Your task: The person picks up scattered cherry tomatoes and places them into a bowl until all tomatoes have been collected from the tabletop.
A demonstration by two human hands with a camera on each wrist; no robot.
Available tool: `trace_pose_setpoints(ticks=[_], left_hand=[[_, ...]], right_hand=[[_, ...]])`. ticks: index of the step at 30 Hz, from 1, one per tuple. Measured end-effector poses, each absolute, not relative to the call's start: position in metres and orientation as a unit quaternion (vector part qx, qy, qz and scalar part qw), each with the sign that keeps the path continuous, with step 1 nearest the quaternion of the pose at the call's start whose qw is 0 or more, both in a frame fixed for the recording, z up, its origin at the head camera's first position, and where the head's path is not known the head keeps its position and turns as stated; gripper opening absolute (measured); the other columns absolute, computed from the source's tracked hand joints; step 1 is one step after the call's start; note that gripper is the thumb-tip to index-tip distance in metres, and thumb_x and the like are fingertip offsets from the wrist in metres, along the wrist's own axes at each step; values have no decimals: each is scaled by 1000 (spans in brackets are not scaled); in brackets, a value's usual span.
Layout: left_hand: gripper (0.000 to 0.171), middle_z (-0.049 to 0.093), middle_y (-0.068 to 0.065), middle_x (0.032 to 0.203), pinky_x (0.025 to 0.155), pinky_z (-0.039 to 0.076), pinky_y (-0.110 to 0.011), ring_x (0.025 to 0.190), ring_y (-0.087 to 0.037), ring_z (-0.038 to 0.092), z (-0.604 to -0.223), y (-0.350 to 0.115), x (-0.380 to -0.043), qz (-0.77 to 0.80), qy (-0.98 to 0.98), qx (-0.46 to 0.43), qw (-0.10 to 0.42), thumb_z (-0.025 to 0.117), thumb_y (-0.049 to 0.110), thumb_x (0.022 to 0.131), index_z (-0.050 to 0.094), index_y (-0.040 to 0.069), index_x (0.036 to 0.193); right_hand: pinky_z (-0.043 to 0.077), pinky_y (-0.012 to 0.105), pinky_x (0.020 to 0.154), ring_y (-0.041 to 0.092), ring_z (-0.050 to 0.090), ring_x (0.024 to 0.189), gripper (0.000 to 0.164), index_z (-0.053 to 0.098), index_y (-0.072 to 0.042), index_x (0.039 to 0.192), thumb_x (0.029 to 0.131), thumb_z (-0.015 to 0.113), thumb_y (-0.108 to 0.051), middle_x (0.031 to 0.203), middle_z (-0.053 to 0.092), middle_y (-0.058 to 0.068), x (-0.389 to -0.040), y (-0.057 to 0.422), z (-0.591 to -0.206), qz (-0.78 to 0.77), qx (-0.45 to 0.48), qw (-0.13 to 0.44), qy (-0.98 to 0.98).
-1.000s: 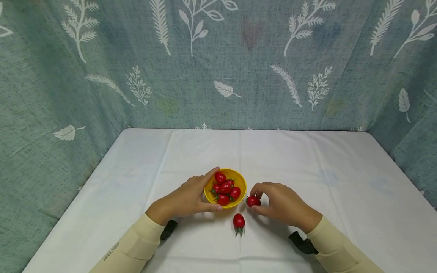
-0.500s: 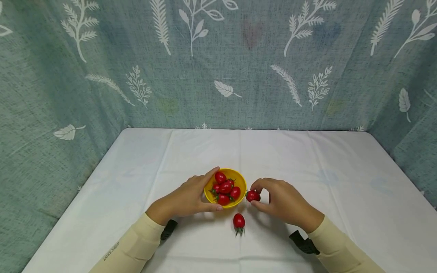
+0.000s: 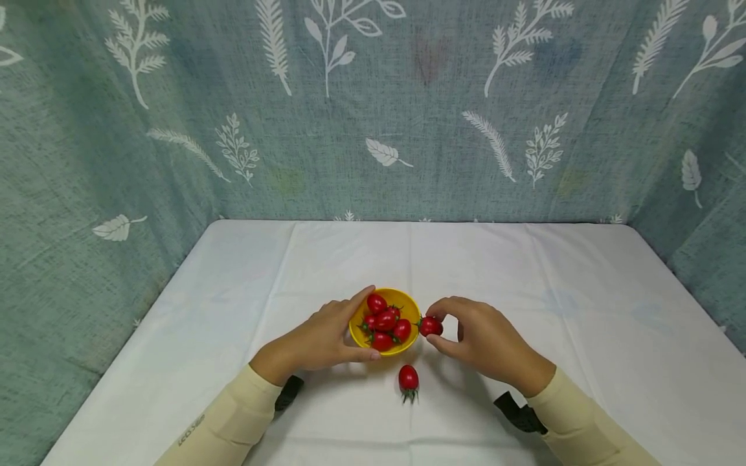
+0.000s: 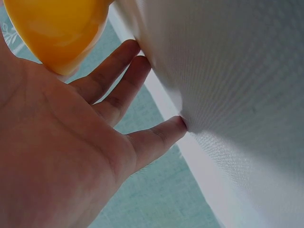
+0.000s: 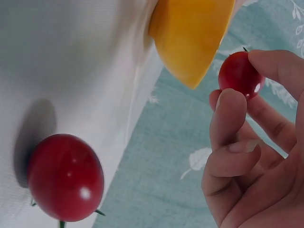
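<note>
A yellow bowl (image 3: 414, 310) with several red cherry tomatoes (image 3: 385, 320) in it stands on the white cloth. My left hand (image 3: 317, 336) holds the bowl's left side between thumb and index finger; the left wrist view shows its other fingers (image 4: 126, 97) stretched out, tips on the cloth. Between thumb and fingertips, my right hand (image 3: 489, 340) pinches a cherry tomato (image 5: 241, 75) by the bowl's right rim. In the right wrist view this tomato is off the cloth. Another cherry tomato (image 3: 408, 378) lies in front of the bowl, its green stem end toward me.
The white-covered table (image 3: 583, 291) reaches back to a green-grey curtain (image 3: 373, 188) with white leaf prints. That curtain also hangs along the left and right sides. Black straps (image 3: 520, 414) show at both wrists.
My right hand has lifted the pinched cherry tomato from the cloth, away from me and up to the bowl's rim. The left hand, the bowl and the loose tomato have stayed put.
</note>
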State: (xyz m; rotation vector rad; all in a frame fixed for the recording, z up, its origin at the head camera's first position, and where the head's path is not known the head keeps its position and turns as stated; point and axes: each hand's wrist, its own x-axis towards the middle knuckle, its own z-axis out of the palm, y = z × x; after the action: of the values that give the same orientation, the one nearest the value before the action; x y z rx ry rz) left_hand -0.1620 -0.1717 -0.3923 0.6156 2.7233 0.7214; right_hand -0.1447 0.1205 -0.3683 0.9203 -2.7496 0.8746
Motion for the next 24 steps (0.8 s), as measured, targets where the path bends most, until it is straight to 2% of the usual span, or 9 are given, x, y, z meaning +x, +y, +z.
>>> trace_pose_setpoints(ticks=[3,10,15,20,24], left_hand=[[109,48,-7,152,108,42,-57,134,-32,45,-392,-172,-162,248,936,212,128,76,65,77,15,32,161],[109,48,-7,152,107,42,-57,134,-32,45,-390,-173,-162,251,935,218,128,75,66,77,15,31,161],[109,49,-7,151,106,44,-56,133,-31,46,-390,-172,-162,252,934,219,130,75,66,77,15,31,161],[109,49,-6,152,105,44,-57,133,-31,46,-390,-173,-162,251,934,219,131,74,67,77,15,31,161],[109,49,-7,151,106,43,-57,133,-32,46,-391,-173,-162,248,934,223,129,74,67,78,14,30,162]], right_hand=[[47,18,58,10,55,67,24,69,-20,104,84,82,-23,94,69,-13,-146,118,-367,294,308,65,-903],[49,17,61,3,55,76,28,70,-18,109,84,82,-24,98,70,-10,-148,106,-363,284,316,60,-903],[50,18,64,7,61,80,28,70,-17,110,85,81,-24,100,71,-9,-152,98,-364,275,321,58,-904],[56,27,76,15,68,91,30,69,-15,113,86,80,-24,103,72,-6,-156,92,-366,265,318,49,-909],[58,36,87,15,69,98,32,70,-14,116,87,79,-24,107,73,-4,-161,88,-369,255,313,41,-914]])
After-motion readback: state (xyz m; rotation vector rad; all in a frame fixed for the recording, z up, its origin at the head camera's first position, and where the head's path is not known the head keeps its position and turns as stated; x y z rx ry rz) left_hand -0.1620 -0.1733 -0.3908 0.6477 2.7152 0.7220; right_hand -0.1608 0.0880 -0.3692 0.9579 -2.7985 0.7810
